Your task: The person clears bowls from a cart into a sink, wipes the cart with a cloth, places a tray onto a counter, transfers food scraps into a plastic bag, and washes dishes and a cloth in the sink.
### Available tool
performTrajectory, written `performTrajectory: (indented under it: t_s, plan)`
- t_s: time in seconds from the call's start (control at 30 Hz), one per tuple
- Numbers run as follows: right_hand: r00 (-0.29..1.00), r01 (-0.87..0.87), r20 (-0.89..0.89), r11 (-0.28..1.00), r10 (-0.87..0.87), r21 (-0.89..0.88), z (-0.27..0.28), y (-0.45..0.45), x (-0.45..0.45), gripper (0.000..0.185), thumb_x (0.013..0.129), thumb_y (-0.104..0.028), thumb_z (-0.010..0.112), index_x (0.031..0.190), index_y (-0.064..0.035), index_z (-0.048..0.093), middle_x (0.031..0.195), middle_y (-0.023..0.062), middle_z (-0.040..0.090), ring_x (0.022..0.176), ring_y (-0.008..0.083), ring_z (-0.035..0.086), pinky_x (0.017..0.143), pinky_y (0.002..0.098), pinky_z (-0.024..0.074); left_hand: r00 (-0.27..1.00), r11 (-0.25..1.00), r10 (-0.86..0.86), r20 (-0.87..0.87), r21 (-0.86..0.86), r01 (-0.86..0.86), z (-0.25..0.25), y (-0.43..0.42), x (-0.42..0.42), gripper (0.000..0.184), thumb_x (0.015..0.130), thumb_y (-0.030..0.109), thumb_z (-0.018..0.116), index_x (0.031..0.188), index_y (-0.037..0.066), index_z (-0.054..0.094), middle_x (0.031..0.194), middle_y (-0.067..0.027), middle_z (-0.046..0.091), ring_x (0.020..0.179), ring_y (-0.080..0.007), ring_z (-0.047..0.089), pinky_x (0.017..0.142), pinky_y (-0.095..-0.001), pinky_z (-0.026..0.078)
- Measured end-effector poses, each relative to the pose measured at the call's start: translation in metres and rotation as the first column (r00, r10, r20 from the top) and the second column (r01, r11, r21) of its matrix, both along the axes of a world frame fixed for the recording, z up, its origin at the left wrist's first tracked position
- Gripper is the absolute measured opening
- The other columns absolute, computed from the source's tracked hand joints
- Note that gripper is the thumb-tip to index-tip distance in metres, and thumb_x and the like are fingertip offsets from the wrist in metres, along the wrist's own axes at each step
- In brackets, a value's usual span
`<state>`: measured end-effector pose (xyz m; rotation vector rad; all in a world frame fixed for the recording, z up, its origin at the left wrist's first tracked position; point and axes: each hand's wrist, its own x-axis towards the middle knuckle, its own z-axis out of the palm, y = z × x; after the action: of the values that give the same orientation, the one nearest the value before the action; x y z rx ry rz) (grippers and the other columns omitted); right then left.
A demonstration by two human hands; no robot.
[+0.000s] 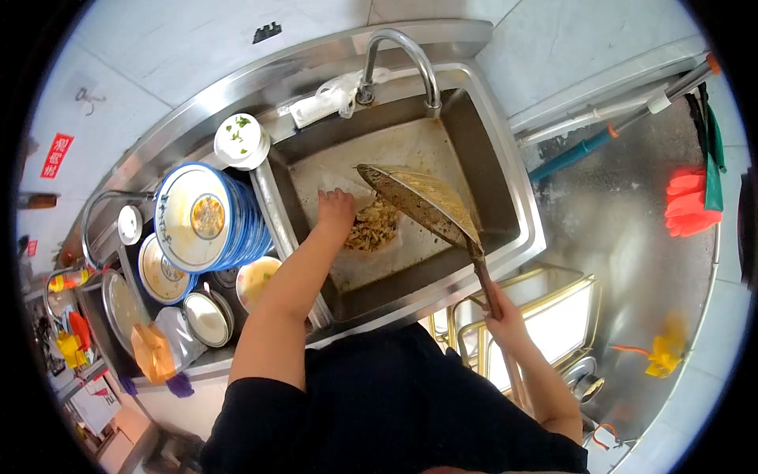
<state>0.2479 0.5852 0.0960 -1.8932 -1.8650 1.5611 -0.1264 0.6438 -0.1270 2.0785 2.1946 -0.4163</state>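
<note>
My right hand (505, 316) is closed round the wooden handle of a large wok (430, 197), which is tilted on its side over the sink. Brown food residue coats the wok's inner face. My left hand (338, 209) is down in the sink basin (355, 276), fingers spread, at the left edge of a pile of brown food scraps (373, 227). Whether it touches the scraps is hard to tell. The pile lies on the basin floor, left of the wok. Above the basin arches a chrome faucet (399, 35).
On the left stand a tall stack of blue-rimmed plates (193, 217), white bowls (207, 319) and a small dish with green bits (242, 141). Wire racks (553, 316) are at the lower right. Red gloves (688, 201) and a blue-handled pole (572, 156) lie at the right.
</note>
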Motion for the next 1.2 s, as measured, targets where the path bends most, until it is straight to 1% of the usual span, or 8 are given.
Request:
performTrajectory:
  t_s: [0.13,0.17,0.33,0.53,0.73,0.83,1.03,1.2]
  plan:
    - [0.997,0.07,-0.033,0.996,-0.072,-0.058,0.004,0.0,-0.002,0.071,0.071,0.009,0.043,0.138,-0.01,0.034,0.116,0.0061,0.053,0.095,0.0146,0.052,0.086,0.0273,0.0413,0.98,0.98,0.045,0.195,-0.197,-0.006,-0.011,0.042,0.011,0.038,0.075,0.027,0.069,0.106,0.006,0.062,0.114,-0.0105,0.055,0.107,-0.0259,0.053,0.091,-0.0437,0.041]
    - [0.994,0.105,-0.029,0.994,-0.107,-0.037,0.006,-0.001,-0.004,0.068,0.073,0.003,0.048,0.138,-0.0128,0.035,0.102,0.0115,0.056,0.096,0.0209,0.054,0.085,0.0323,0.0426,0.975,0.974,0.058,0.215,-0.227,-0.008,-0.017,0.047,0.013,0.037,0.075,0.026,0.07,0.105,0.007,0.062,0.112,-0.0101,0.055,0.105,-0.0255,0.053,0.09,-0.0423,0.042]
    - [0.997,0.081,0.02,0.997,-0.081,-0.001,0.01,-0.002,-0.004,0.068,0.073,0.002,0.048,0.137,-0.0129,0.036,0.097,0.0117,0.056,0.093,0.021,0.055,0.082,0.0318,0.0435,0.967,0.934,0.116,0.228,-0.356,-0.028,-0.031,0.061,0.019,0.029,0.073,0.022,0.072,0.097,0.008,0.065,0.103,-0.0095,0.057,0.097,-0.024,0.057,0.079,-0.0365,0.049]
    - [0.998,0.055,0.025,0.998,-0.054,-0.031,0.01,0.0,-0.004,0.067,0.073,0.005,0.046,0.138,-0.0109,0.035,0.11,0.0083,0.054,0.095,0.0169,0.053,0.086,0.0293,0.0418,0.897,0.999,0.039,0.439,0.016,-0.051,-0.039,0.035,0.012,0.02,0.067,0.008,0.07,0.086,0.005,0.064,0.089,-0.0127,0.058,0.084,-0.0292,0.059,0.072,-0.0398,0.05]
    - [0.998,0.038,-0.047,0.998,-0.04,-0.048,0.004,-0.004,-0.007,0.067,0.074,0.008,0.045,0.138,-0.0102,0.034,0.116,0.0041,0.053,0.097,0.0134,0.05,0.088,0.0269,0.0403,0.847,0.992,-0.123,0.517,0.037,0.121,0.018,-0.018,-0.007,0.015,0.066,0.008,0.064,0.081,0.005,0.063,0.084,-0.0127,0.057,0.082,-0.0303,0.058,0.07,-0.0418,0.049]
    - [0.998,0.016,-0.068,1.0,-0.017,-0.023,-0.002,-0.008,-0.003,0.067,0.075,0.007,0.046,0.138,-0.0105,0.034,0.113,0.0039,0.053,0.097,0.0133,0.05,0.088,0.0269,0.0402,0.876,0.968,-0.25,0.413,0.091,0.234,0.035,-0.049,-0.016,0.011,0.07,0.011,0.06,0.08,0.006,0.063,0.083,-0.011,0.056,0.083,-0.0288,0.058,0.07,-0.0412,0.048]
    - [0.996,0.026,-0.081,0.998,-0.031,-0.066,0.0,-0.006,-0.014,0.066,0.076,0.006,0.047,0.139,-0.0103,0.033,0.107,0.0045,0.053,0.098,0.0136,0.05,0.087,0.0273,0.0403,0.98,0.968,0.034,0.198,-0.249,0.017,0.033,-0.021,-0.02,0.015,0.076,0.012,0.056,0.087,0.007,0.065,0.091,-0.0104,0.06,0.095,-0.0266,0.058,0.075,-0.0387,0.048]
    - [0.994,0.034,-0.104,0.999,-0.038,-0.042,-0.004,-0.007,-0.015,0.067,0.076,0.006,0.048,0.139,-0.0103,0.033,0.105,0.004,0.053,0.098,0.0129,0.05,0.087,0.0271,0.0406,0.959,0.945,0.079,0.273,-0.328,0.016,0.029,0.015,-0.018,0.024,0.081,0.012,0.056,0.104,0.006,0.063,0.103,-0.0115,0.059,0.1,-0.0288,0.057,0.081,-0.0398,0.048]
